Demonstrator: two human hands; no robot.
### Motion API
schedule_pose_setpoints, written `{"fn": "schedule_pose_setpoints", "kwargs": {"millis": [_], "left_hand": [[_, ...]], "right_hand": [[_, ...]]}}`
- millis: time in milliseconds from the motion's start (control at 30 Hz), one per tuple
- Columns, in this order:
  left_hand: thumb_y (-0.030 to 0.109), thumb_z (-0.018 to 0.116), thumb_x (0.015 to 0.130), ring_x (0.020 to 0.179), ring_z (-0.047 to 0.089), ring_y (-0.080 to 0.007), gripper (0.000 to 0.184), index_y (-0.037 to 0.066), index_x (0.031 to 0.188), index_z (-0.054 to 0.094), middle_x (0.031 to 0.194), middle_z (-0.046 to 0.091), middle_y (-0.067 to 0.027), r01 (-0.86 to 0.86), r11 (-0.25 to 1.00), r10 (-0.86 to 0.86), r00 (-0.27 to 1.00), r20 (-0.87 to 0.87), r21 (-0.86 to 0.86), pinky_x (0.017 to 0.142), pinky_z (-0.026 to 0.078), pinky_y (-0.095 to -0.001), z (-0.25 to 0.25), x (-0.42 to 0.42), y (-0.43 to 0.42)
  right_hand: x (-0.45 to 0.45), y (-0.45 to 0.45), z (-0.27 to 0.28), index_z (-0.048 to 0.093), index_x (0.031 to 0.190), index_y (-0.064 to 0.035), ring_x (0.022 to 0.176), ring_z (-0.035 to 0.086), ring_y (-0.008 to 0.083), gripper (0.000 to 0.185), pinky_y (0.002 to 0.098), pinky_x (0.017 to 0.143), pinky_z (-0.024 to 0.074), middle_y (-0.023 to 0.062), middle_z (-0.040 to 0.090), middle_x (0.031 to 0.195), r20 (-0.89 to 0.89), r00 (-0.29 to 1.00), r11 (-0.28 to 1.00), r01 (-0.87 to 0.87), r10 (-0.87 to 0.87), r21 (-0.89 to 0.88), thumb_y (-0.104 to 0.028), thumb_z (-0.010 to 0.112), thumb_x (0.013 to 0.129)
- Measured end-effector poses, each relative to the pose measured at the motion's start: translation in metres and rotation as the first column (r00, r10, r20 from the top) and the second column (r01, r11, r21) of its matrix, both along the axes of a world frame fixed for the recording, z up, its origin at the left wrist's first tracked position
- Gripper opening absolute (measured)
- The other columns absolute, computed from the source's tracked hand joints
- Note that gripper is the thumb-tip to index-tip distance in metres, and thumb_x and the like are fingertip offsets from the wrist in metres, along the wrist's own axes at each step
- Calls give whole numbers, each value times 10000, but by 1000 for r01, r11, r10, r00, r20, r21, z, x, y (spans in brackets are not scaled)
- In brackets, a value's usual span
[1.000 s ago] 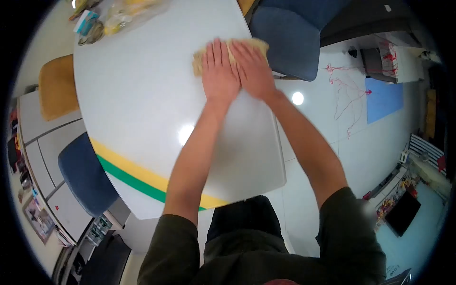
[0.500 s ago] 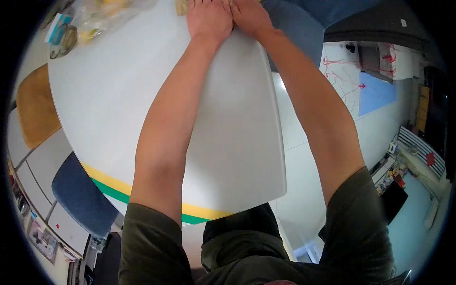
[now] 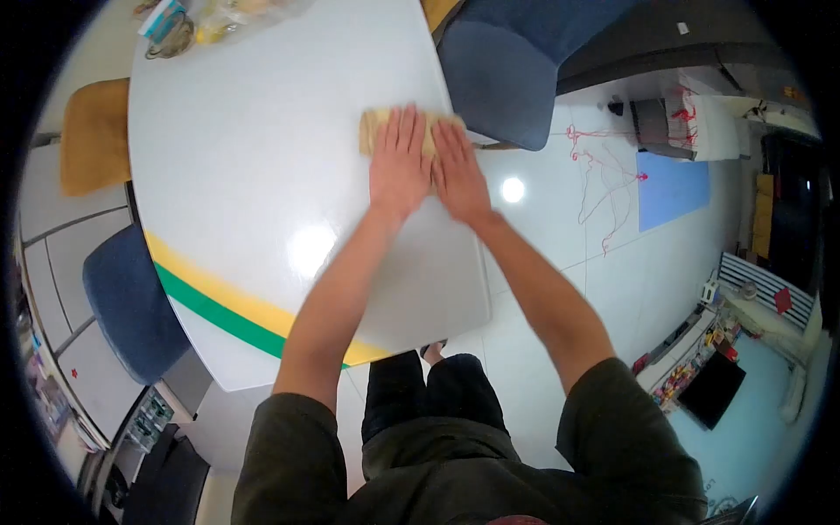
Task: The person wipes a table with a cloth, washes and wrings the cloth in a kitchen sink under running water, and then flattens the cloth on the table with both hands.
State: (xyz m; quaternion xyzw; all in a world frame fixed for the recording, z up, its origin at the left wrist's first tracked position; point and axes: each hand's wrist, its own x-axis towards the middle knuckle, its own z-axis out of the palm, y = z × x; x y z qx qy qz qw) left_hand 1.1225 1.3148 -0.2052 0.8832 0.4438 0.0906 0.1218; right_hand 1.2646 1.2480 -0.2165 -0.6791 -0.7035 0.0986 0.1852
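Observation:
A folded yellow cloth (image 3: 374,133) lies on the white table (image 3: 254,149), close to its right edge. My left hand (image 3: 401,166) rests palm down on the cloth, fingers stretched forward and slightly apart. Beside it my right hand (image 3: 461,173) lies flat over the right part of the cloth, its fingers also extended. The two hands nearly touch at the thumbs. Both palms hide much of the cloth.
A plastic bag with yellow items (image 3: 236,16) and a glass container (image 3: 171,37) stand at the table's far left. Blue chairs (image 3: 499,79) (image 3: 136,302) and a mustard chair (image 3: 96,136) flank the table. Red string (image 3: 604,184) lies on the floor at right.
Both hands and the cloth went forward toward the far side, then came back nearer to my body. The camera view has shifted too.

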Motion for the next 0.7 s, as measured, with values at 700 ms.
{"fn": "schedule_pose_setpoints", "kwargs": {"millis": [700], "left_hand": [[276,562,1005,1585,187,-375,725,36,1628,278,1713,224,-163,-34,982,60,989,138,-184,1279,183,-517,20,-61,-341]], "right_hand": [[-49,-333,37,263,1625,-32,1591,169,304,681,494,1304,118,124,236,1706,-168,986,960,-31,-17,-279,-159,538,1015]]}}
